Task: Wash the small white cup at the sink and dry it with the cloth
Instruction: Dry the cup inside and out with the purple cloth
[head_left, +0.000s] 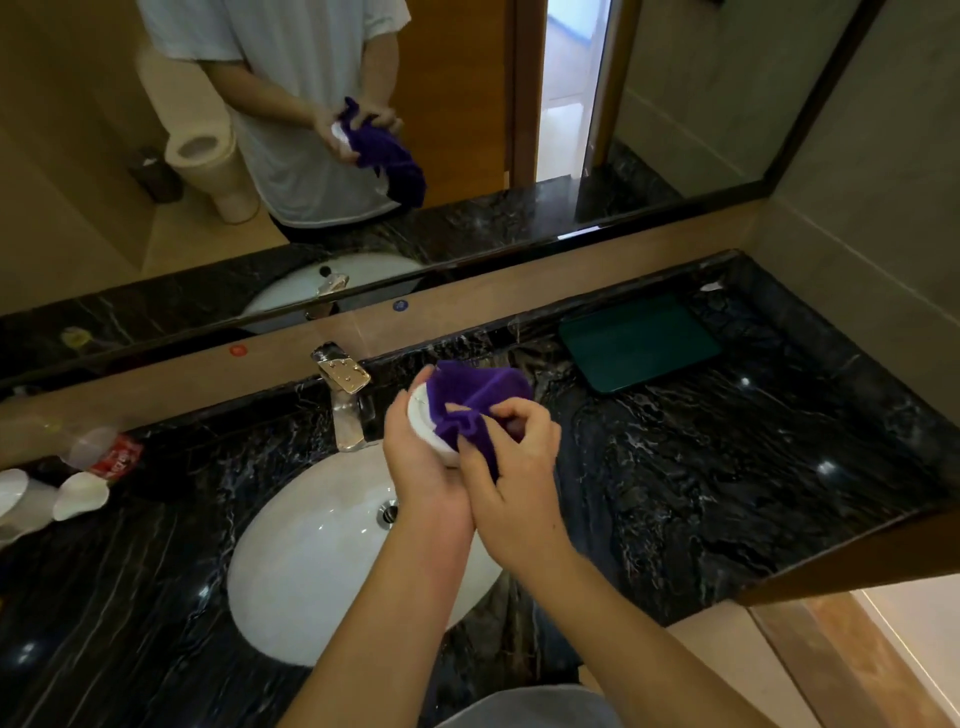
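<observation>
Head view. One white cup (428, 428), one purple cloth (475, 400), one sink (311, 561), one tap (345, 395), one dark green tray (639, 340) on the black marble counter (727, 467). At far left on the counter: two white paper cups (78, 493) lying over, and one red-labelled bottle (111, 457) on its side.

Left hand (421, 462) curled around the cup from below, holding it above the sink's right rim, just in front of the tap. Right hand (511, 457) fingers closed, pinching the cloth and pressing it into the cup's mouth. Both forearms rise from the lower edge, wrists touching. Mirror (467, 130) repeats the pose.
</observation>
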